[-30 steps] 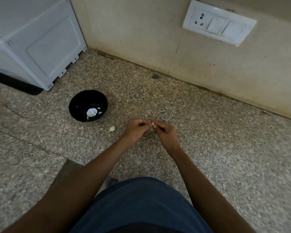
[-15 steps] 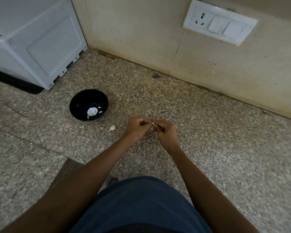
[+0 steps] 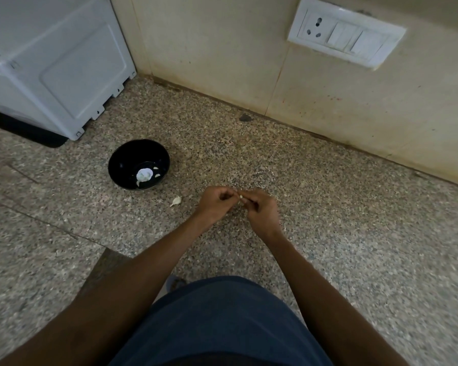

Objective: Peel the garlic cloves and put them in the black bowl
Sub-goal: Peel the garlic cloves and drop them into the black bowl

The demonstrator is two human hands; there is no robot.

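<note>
From above I see my left hand (image 3: 217,203) and right hand (image 3: 259,210) curled together, pinching one garlic clove (image 3: 241,197) above the stone bench (image 3: 341,207), black bowl (image 3: 122,165) near left; I should peel skin gently.

A speckled granite counter (image 3: 328,207) fills most of the view, a seam line running across its near-left part. At the far left stands a white appliance (image 3: 50,62) with a panelled side, a dark mat (image 3: 24,130) under its near edge. Behind the counter rises a beige tiled wall (image 3: 222,48) — stained along its base. On the wall at the far right sits a white switch plate (image 3: 347,33) — one socket beside rocker switches. A small dark chip (image 3: 245,117) lies near the wall's foot.
</note>
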